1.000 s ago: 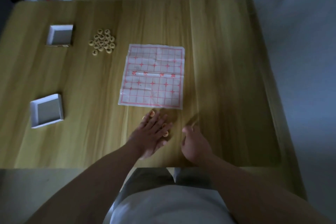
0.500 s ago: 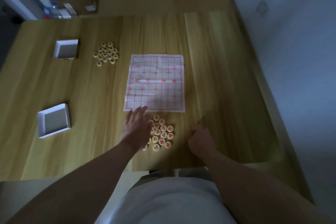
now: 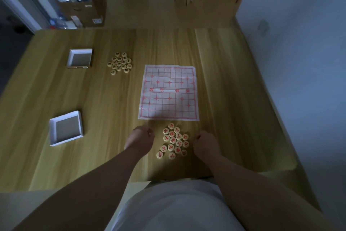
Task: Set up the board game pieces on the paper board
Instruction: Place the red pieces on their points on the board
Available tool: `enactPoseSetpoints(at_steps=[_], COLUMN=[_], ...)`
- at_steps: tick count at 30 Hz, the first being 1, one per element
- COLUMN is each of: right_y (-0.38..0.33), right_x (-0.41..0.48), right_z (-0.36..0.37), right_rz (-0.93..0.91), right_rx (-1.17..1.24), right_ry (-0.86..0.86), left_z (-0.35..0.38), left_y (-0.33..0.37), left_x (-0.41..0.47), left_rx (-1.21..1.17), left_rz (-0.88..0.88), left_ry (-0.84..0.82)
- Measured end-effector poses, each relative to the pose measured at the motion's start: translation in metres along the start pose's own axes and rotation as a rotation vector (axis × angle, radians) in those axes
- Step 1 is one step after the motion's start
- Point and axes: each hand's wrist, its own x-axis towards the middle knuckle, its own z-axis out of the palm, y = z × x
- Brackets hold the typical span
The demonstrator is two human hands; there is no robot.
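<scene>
Setup had barely begun: red-lettered round wooden pieces [image 3: 173, 141] sat clustered just nearside of the bare white red-gridded paper board [image 3: 168, 93], left hand [image 3: 140, 137] curled, contents hidden, right hand [image 3: 206, 144] fisted empty, so next probably came pinching one piece.

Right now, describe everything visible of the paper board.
The paper board is a thin white, roughly square sheet printed with a red grid, red cross marks and a middle band of red characters. Faint fold creases show. It lies flat on the wooden table, bare, with nothing else touching it.
</scene>
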Motion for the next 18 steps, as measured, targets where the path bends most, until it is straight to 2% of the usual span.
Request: enactPoseSetpoints(at_steps=[9,18], right_y=[-0.015,-0.053], right_x=[0.011,0.044], right_z=[-0.001,0.001], right_rz=[-0.182,-0.384], right_rx=[-0.085,-0.090], right_ry=[0.054,0.029], left_z=[0.009,0.019], left_y=[0.011,0.029], left_x=[0.006,0.026], left_rx=[-0.047,-0.037], left_rz=[-0.043,-0.166], left_ry=[-0.083,-0.031])
